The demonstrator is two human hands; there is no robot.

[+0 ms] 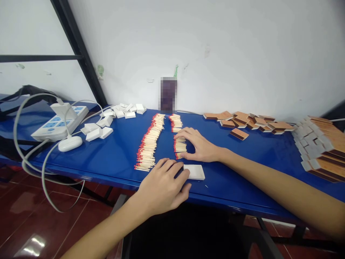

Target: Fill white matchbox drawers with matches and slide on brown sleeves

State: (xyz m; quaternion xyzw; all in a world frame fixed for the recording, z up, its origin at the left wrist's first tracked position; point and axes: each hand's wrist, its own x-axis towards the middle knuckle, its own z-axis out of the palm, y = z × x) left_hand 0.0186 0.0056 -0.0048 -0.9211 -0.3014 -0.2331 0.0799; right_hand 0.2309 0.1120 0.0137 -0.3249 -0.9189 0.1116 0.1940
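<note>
On the blue table, a row of red-headed matches (148,145) runs toward the wall. A second, shorter row of matches (176,123) lies to its right. My right hand (199,144) is curved round the near part of that second row, with the fingertips at its far end, the thumb at its near end and a bunch of matches between. An inner matchbox tray (196,172), white and open-topped, lies in front of this row. Bent fingers of my left hand (164,185) close on the tray's left end, partly hiding it.
White matchbox trays (106,122) are heaped at the back left, beside a power strip (60,122) with looping white cables. Brown matchbox sleeves (239,133) lie scattered at the back right. A stack of matchbox sleeves (329,144) stands at the far right.
</note>
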